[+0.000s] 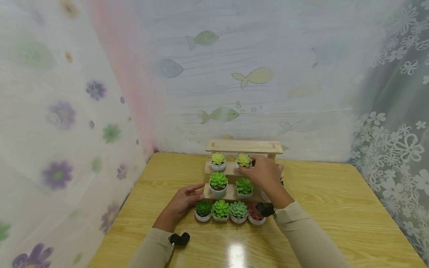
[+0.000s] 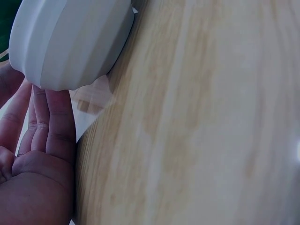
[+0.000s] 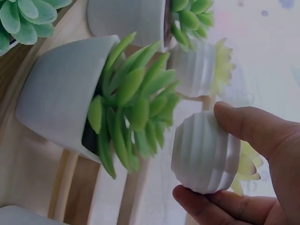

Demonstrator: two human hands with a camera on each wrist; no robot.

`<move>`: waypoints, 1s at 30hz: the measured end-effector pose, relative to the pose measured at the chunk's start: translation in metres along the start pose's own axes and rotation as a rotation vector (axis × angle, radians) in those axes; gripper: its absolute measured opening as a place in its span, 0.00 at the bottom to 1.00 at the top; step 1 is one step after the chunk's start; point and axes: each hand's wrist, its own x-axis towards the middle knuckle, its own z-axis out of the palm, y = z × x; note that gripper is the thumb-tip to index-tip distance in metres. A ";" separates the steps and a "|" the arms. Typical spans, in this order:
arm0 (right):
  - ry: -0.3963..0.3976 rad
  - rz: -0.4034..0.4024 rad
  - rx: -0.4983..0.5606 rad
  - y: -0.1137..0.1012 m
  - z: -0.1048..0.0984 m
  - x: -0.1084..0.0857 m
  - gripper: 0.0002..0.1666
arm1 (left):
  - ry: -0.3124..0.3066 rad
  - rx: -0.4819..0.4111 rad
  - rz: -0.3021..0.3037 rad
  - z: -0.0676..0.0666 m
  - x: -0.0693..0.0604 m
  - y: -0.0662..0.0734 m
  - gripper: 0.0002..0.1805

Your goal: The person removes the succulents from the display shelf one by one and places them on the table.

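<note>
Head view: shelf (image 1: 242, 145) on woodgrain table (image 1: 328, 208), fish-print sheet (image 1: 268, 44) behind.

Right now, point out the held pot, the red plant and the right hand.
Held pot (image 3: 205, 153), right wrist view: ribbed white side.
Red plant (image 1: 253, 211), head view: visible leaves, partly hidden.
Right hand (image 1: 265, 172), head view: back of the hand.

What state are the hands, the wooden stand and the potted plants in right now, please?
Wooden stand: upright, bearing pots.
Upper right pot: planted, held by the right hand.
Right hand: pinching that pot.
Left hand: fingers extended, beside the stand.
Upper left pot: upright, planted.
Middle-row pots: two upright, a third mostly hidden.
Four front pots: upright, planted.
</note>
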 end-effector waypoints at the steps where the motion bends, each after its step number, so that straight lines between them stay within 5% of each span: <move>1: 0.000 0.000 -0.002 0.001 -0.001 -0.001 0.45 | -0.004 -0.001 -0.001 0.001 0.000 0.000 0.32; 30: 0.046 -0.133 0.058 0.026 -0.041 -0.064 0.47 | 0.011 -0.005 -0.022 -0.002 0.001 -0.001 0.32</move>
